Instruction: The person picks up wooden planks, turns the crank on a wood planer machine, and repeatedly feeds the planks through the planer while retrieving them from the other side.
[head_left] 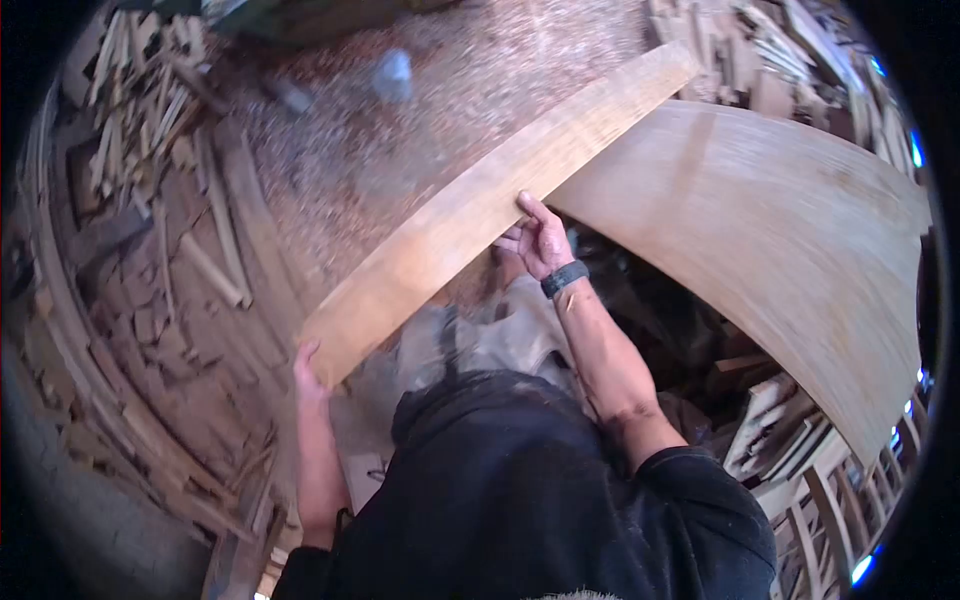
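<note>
A long, pale wooden board (pixel 480 205) stretches diagonally in front of me, from lower left to upper right. My left hand (pixel 310 368) grips its near end, thumb on the upper face and the other fingers hidden behind the edge. Farther along, my right hand (pixel 540 238) holds the lower edge with the thumb on top and the fingers curled underneath. A dark band circles my right wrist. The board's far end lies over or just above the corner of a wide wooden panel (pixel 770 210) on the right; contact there cannot be made out.
Wood offcuts (pixel 140 110) are heaped at the left, with long planks (pixel 250 220) beside them. More scrap wood (pixel 770 60) lies at the upper right. Shavings cover the floor (pixel 330 170), where a pale bluish object (pixel 392 75) sits. Slatted wooden pieces (pixel 830 510) stand at lower right.
</note>
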